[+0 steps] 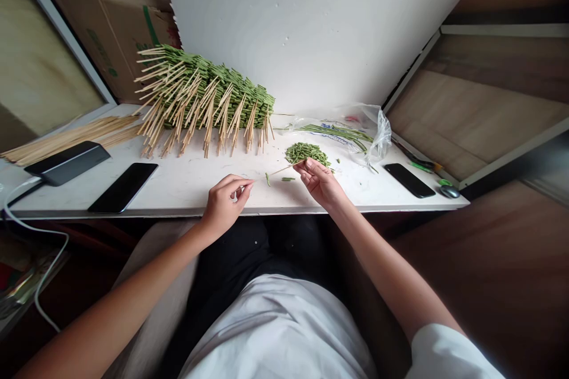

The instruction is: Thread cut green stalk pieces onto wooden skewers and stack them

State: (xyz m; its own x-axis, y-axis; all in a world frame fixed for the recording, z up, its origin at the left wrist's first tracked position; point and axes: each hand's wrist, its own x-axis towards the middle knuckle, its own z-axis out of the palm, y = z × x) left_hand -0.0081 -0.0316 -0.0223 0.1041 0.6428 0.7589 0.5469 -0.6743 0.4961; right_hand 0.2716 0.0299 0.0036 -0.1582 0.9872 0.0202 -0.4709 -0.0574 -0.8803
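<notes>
A thin wooden skewer [283, 170] slants over the white table, its right end pinched in the fingertips of my right hand [320, 182]. My left hand [226, 201] is closed in a pinch near the skewer's left end; whether it touches the skewer is hard to tell. One green piece [267, 179] is by the skewer's left part, and another short piece [288, 179] lies on the table. Just behind my right hand sits a pile of cut green pieces [306, 153]. A large stack of skewered green pieces [222, 86] stands at the back left, sticks pointing forward.
Bare skewers [75, 136], a black device with a cable [66, 163] and a phone [124, 188] lie left. Long green stems [340, 132] rest by a clear plastic bag [381, 130]. Another phone [409, 180] and scissors [415, 159] are at the right.
</notes>
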